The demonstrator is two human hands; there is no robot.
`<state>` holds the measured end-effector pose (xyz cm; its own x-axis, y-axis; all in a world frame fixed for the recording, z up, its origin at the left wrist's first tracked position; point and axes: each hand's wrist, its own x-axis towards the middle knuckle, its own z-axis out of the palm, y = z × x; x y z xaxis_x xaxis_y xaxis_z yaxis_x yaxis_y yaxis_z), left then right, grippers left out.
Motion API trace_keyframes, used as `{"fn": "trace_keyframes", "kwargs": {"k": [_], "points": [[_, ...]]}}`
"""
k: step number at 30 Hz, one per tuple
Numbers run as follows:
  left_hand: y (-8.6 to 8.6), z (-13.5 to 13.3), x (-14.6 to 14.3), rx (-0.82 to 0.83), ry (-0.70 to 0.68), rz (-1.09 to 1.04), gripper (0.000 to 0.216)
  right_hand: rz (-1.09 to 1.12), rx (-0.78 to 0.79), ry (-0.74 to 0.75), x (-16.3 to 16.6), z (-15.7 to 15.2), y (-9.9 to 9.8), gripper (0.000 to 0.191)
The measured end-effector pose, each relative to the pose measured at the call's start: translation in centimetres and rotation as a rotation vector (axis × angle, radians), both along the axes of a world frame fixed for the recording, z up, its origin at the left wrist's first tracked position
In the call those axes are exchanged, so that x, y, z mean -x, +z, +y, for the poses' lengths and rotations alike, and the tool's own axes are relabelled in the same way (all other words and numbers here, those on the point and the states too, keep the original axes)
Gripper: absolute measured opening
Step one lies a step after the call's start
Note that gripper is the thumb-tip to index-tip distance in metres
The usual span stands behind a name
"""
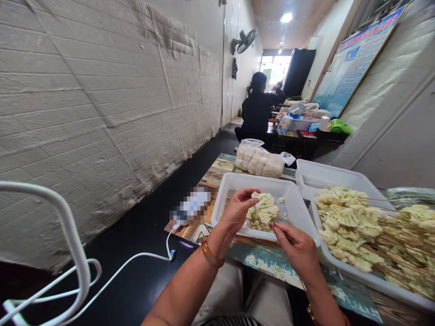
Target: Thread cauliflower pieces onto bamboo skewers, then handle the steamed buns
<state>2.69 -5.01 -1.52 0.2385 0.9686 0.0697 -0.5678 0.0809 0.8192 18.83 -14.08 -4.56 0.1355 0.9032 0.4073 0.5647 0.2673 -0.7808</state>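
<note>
Plainly, our left hand (238, 209) is closed around a clump of pale, yellow-green cauliflower florets (264, 210). The thumb and fingertips pinch its upper edge, and the clump hangs over the shallow white plastic tray (258, 177) on the worn, painted wooden table (268, 265). Our right hand (297, 249) sits just below and to the right, its fingers drawn in together and their tips at the clump's lower edge. Whether they pinch a thin stick we cannot tell.

We judge the cauliflower florets light, damp and crumbly. The curd heads are likely to shed bits under a hard squeeze, and a few loose crumbs already lie on the tray floor. The stalk side looks like the firmer place to hold, so we would grip there, with the soft tops cradled rather than pressed. A wet surface may make them slippery, so a wrap of several fingers suits better than a two-finger nip.

Touching the right of this tray is a second white plastic tray (326, 174), heaped with cauliflower pieces on thin bamboo skewers (353, 226). Beyond both lies a clear plastic bag of whitish lumps (260, 163). An amber bangle (210, 256) rings our left wrist. Farther down the room, well apart, a person in dark clothes (258, 108) sits at another table.
</note>
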Motion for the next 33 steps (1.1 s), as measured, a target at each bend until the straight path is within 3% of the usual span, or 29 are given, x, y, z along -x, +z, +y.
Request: {"fn": "trace_keyframes", "kwargs": {"k": [10, 33], "points": [[0.22, -0.25, 0.04, 0.007, 0.007, -0.026, 0.029, -0.012, 0.023, 0.008, 0.03, -0.02, 0.11, 0.033], [-0.36, -0.10, -0.10, -0.221, 0.126, 0.042, 0.038, -0.014, 0.005, 0.001, 0.19, 0.04, 0.40, 0.036]]}}
